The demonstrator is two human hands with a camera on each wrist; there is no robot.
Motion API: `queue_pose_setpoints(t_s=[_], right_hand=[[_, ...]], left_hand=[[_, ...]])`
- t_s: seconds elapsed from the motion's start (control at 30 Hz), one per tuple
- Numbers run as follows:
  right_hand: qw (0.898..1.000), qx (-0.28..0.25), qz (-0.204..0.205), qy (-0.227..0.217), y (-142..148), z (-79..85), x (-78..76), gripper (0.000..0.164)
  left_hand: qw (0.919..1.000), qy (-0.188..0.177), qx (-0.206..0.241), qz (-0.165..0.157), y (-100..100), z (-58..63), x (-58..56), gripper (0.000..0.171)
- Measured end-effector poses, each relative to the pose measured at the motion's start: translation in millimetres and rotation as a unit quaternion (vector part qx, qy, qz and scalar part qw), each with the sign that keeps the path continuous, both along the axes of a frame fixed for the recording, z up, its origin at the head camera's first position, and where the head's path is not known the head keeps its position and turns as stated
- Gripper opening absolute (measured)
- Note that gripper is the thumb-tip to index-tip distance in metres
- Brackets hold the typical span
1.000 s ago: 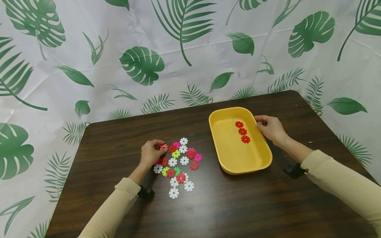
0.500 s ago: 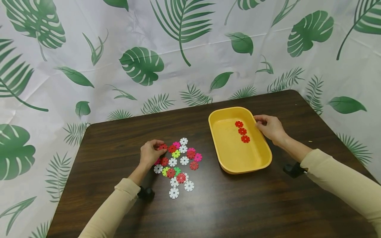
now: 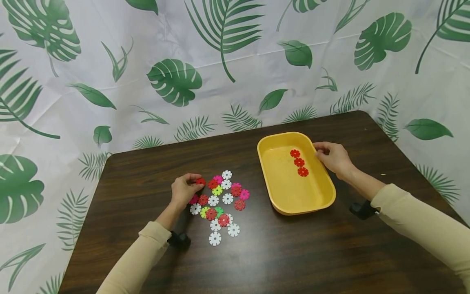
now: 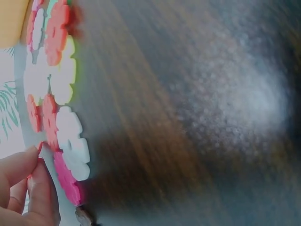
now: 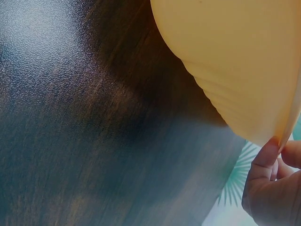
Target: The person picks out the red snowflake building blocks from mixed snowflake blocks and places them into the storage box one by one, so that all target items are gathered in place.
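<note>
At the left edge of a spread of flower-shaped plastic discs, my left hand (image 3: 182,190) pinches a red notched disc (image 3: 200,182) between thumb and fingertips. In the left wrist view only a thin red edge of this disc (image 4: 40,147) shows; the fingers hide the rest. My right hand (image 3: 335,159) grips the right rim of a yellow tray (image 3: 284,194), thumb and fingers on either side of it, also seen in the right wrist view. Inside the tray, three red discs (image 3: 299,162) lie in a row.
White, red, pink, yellow-green and green discs (image 3: 227,199) lie loosely on the dark wooden table (image 3: 279,253), some overlapping. The tray stands to their right. A leaf-patterned cloth (image 3: 242,94) hangs behind the table's far edge.
My left hand has shifted slightly left with the red disc, which now sits a little farther from the neighbouring discs. My right hand and the tray have stayed in place.
</note>
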State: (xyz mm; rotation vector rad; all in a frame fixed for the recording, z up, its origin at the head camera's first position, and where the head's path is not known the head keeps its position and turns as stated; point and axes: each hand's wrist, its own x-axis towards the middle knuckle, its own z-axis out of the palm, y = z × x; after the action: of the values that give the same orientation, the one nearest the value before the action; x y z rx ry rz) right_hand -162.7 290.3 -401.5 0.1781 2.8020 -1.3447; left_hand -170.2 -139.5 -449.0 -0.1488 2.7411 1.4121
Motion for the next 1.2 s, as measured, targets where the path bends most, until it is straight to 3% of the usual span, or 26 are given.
queue_pose_setpoints(t_s=[0.23,0.47,0.7,0.97,1.2], right_hand=[[1.000,-0.002,0.000,-0.002,-0.2,1.2,0.2,0.037],[1.000,0.002,0.000,0.002,0.3,1.1,0.2,0.036],[1.000,0.002,0.001,0.000,-0.2,0.5,0.0,0.036],[1.000,0.003,0.000,0.001,3.1,0.4,1.2,0.036],[1.000,0.004,0.004,0.011,1.4,-1.8,-1.1,0.036]], left_hand=[[0.9981,-0.033,0.050,0.014,2.3,5.1,-2.6,0.030],[0.9876,-0.048,0.149,-0.012,24.1,26.4,-1.2,0.034],[0.9629,-0.080,0.252,-0.053,68.7,47.6,2.2,0.033],[0.9341,-0.097,0.328,-0.101,130.8,55.3,7.3,0.034],[0.9316,-0.119,0.318,-0.131,171.5,56.6,14.5,0.033]])
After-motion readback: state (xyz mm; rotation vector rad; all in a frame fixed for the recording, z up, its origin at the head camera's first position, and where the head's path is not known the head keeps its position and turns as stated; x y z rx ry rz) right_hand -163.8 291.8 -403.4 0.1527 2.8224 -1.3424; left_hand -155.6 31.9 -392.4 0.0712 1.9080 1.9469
